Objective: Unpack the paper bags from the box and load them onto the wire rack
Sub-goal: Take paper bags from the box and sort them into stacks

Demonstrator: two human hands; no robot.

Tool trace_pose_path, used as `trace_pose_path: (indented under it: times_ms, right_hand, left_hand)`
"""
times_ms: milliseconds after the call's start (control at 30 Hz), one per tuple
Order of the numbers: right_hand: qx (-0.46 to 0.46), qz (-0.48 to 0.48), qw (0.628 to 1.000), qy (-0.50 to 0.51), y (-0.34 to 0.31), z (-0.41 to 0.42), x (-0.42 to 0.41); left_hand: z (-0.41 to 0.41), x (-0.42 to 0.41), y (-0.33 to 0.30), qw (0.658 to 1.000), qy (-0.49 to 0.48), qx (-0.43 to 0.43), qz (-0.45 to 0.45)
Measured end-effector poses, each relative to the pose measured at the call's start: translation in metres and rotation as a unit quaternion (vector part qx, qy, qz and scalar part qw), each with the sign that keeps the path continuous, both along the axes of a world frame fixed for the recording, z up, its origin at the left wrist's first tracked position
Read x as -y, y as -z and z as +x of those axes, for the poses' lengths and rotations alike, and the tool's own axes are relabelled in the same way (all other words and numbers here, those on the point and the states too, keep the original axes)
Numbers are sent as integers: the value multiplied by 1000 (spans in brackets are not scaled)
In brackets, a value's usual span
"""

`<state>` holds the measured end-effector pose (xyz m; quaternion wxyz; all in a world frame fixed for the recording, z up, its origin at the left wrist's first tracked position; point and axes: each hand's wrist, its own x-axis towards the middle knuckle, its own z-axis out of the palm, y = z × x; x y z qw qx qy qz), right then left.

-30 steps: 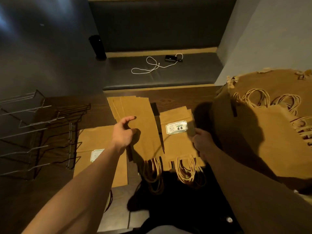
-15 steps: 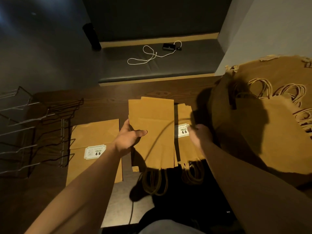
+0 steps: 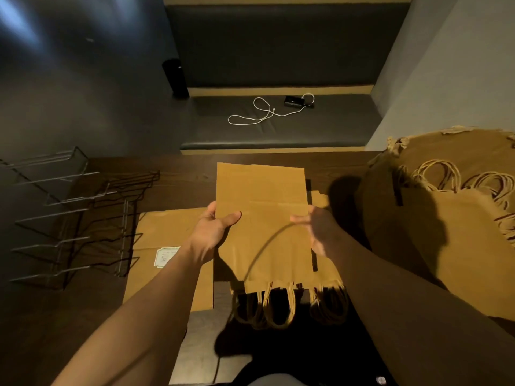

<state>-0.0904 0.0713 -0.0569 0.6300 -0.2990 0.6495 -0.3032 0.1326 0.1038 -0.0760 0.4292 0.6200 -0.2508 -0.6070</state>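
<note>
A stack of flat brown paper bags (image 3: 264, 218) is lifted above the dark table, handles hanging toward me. My left hand (image 3: 213, 232) grips its left edge, thumb on top. My right hand (image 3: 317, 232) holds its right edge with the thumb over the paper. Under the stack lies another pile of bags (image 3: 327, 285), mostly hidden. A larger flat bag pack with a white label (image 3: 167, 246) lies to the left. The wire rack (image 3: 69, 215) stands at the far left. The torn brown box wrapping (image 3: 446, 218) full of bags with twine handles sits at the right.
Beyond the wooden table (image 3: 181, 185) runs a dark bench with a white cable (image 3: 259, 112), a small black device (image 3: 292, 101) and a black cylinder (image 3: 175, 79). A grey wall (image 3: 446, 65) rises at the right.
My left hand gripped the bag stack, straightened it and lifted it. My right hand left the labelled pile and took the stack's right edge. The stack now covers that pile.
</note>
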Motion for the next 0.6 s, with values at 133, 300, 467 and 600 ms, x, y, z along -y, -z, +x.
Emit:
trace_pose_path:
  times_ms: [133, 300, 467, 600]
  right_hand:
    - [-84, 11, 996, 8, -1, 5, 3]
    - [0, 55, 998, 11, -11, 25, -5]
    - [6, 46, 999, -9, -17, 56, -6]
    - [-125, -91, 986, -57, -33, 67, -1]
  left_hand:
    - [19, -3, -5, 1000, -22, 9, 11]
    - [14, -8, -21, 998, 50, 22, 36]
    - [1, -6, -19, 994, 76, 17, 71]
    - [2, -3, -15, 984, 60, 170, 5]
